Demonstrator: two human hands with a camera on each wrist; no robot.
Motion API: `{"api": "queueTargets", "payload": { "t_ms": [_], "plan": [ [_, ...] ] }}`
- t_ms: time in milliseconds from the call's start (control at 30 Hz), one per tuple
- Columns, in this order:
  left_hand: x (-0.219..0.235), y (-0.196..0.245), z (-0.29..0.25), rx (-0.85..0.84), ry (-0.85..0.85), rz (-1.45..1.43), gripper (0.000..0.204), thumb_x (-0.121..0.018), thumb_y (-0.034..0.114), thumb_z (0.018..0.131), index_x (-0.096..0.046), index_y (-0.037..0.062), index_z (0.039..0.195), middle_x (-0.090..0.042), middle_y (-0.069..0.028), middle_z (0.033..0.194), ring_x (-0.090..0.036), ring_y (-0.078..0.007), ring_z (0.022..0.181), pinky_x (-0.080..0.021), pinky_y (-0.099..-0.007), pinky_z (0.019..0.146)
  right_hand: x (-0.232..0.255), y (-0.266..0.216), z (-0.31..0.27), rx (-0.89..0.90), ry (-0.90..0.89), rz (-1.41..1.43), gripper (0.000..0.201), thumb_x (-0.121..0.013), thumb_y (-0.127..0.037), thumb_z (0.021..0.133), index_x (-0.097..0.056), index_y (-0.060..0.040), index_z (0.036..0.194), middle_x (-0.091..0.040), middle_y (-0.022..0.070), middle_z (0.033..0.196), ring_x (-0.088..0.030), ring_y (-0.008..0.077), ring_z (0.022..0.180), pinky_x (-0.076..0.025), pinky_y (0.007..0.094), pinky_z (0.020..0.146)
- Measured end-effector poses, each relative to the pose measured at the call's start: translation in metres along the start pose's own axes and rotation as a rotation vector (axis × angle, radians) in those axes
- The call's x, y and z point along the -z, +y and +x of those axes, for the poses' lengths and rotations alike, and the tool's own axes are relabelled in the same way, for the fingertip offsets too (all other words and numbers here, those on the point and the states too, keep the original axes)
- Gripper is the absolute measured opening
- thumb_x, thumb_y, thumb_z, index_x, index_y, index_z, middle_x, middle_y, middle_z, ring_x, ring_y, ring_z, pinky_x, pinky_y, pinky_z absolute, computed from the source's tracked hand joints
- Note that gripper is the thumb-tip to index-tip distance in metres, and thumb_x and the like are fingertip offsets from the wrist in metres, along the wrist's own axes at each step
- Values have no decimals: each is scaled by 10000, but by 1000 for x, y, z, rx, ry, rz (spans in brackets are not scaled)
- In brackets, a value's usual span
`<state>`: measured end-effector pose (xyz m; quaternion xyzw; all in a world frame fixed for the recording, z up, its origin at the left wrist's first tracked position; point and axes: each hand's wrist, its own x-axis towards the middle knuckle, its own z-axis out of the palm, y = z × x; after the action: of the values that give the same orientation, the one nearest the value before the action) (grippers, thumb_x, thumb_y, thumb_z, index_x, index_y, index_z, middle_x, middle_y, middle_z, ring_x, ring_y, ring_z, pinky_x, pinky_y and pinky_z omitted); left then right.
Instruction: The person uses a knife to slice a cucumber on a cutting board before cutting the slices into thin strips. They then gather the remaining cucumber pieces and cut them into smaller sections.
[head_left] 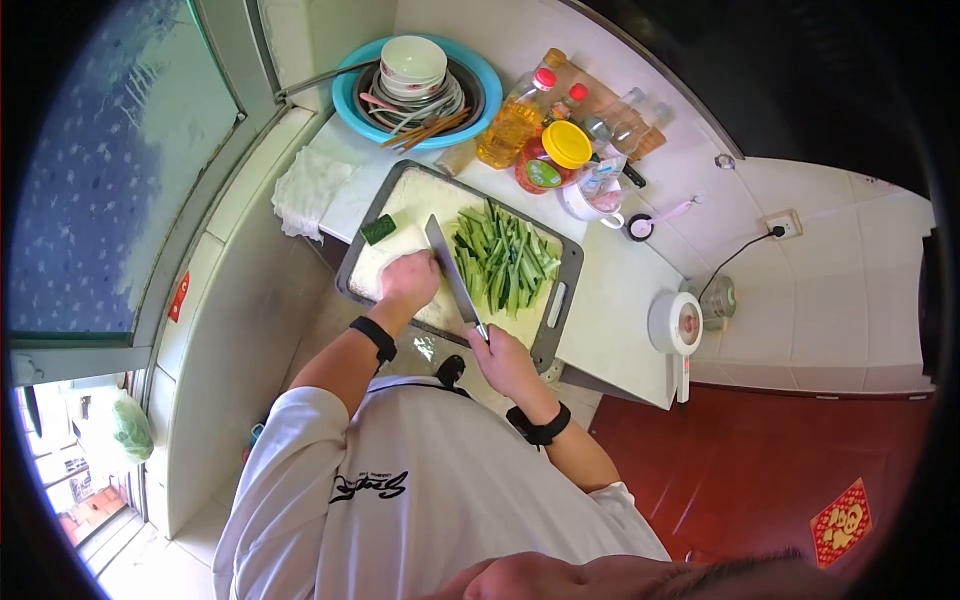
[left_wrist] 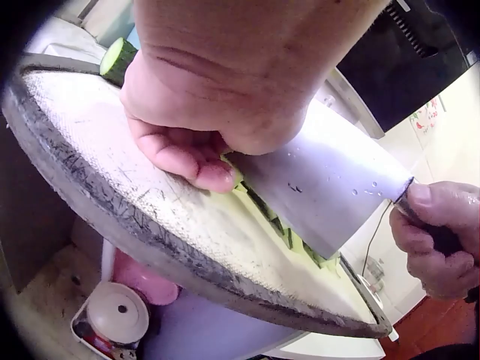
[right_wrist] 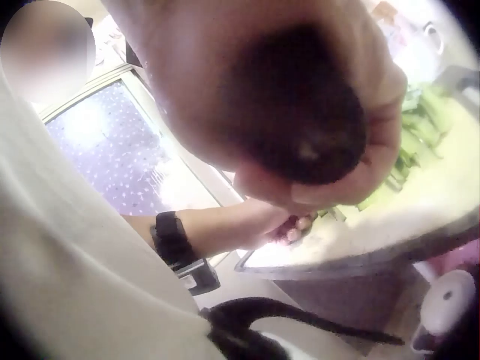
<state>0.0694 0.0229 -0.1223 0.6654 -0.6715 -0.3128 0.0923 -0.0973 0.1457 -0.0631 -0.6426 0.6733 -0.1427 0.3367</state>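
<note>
My right hand (head_left: 507,365) grips the dark handle of a kitchen knife (head_left: 455,275); its broad blade stands on edge over the cutting board (head_left: 400,185). On the other side of the blade, my left hand (head_left: 412,280) has its fingers curled down at the board. Green cucumber shows between those fingers (left_wrist: 212,177) and the blade in the left wrist view, mostly hidden by the hand. To the right of the knife lies a heap of cut cucumber strips (head_left: 510,255). A short cucumber chunk (head_left: 378,230) rests near the board's left edge.
Behind the board stand a blue basin (head_left: 345,105) of stacked bowls, an oil bottle (head_left: 512,125), a yellow-lidded jar (head_left: 567,146) and a white mug (head_left: 590,208). A white cloth (head_left: 308,190) hangs over the counter's left edge. A white-handled appliance (head_left: 675,322) sits at the right.
</note>
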Motion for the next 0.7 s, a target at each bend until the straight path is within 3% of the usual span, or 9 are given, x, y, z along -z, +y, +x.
{"api": "queueTargets", "payload": {
  "t_ms": [200,267,333,467,533,633,700],
  "plan": [
    [-1,1,1,5,0,26,359,-414,301,940,-680,62,968,-692,-211,990,-663,-371,958,-515,-473,871,-20,6,43,36,67,-24,424,-506,-379,972,-581,18,844,-620,261,732,-611,437,680,-478,499,628],
    [1,3,-3,7,-4,19,361,-414,300,941,-682,60,969,-692,-211,990,-665,-372,953,-515,-472,871,-17,3,52,-3,26,100,419,-500,-374,974,-588,20,860,-619,268,745,-611,439,698,-480,492,641],
    [4,3,-2,18,6,3,363,-415,299,941,-685,58,970,-692,-212,990,-666,-374,948,-516,-471,871,-12,0,38,67,97,98,425,-502,-382,975,-583,17,855,-613,265,733,-611,432,703,-478,487,644],
    [0,3,-2,16,2,9,368,-413,305,945,-685,58,981,-692,-211,995,-666,-370,952,-516,-466,870,-4,7,11,-18,-25,72,436,-509,-394,975,-575,13,836,-604,249,710,-605,422,684,-471,481,629],
    [1,2,-1,15,11,6,370,-414,308,946,-684,58,982,-692,-211,996,-665,-368,957,-515,-463,870,-4,8,4,9,0,62,392,-501,-359,991,-556,-4,834,-564,181,657,-558,342,608,-442,427,593],
    [1,3,-1,32,-14,20,373,-415,316,947,-681,58,987,-692,-211,992,-664,-365,961,-515,-462,867,8,0,-5,-70,-67,128,426,-508,-377,982,-578,19,844,-613,237,724,-604,415,683,-470,463,627],
    [1,2,0,26,-17,22,366,-421,316,945,-677,56,981,-693,-208,986,-664,-368,956,-514,-463,866,10,1,-12,-59,-64,126,422,-508,-375,983,-578,18,847,-614,235,730,-604,412,687,-469,460,628]
  ]
}}
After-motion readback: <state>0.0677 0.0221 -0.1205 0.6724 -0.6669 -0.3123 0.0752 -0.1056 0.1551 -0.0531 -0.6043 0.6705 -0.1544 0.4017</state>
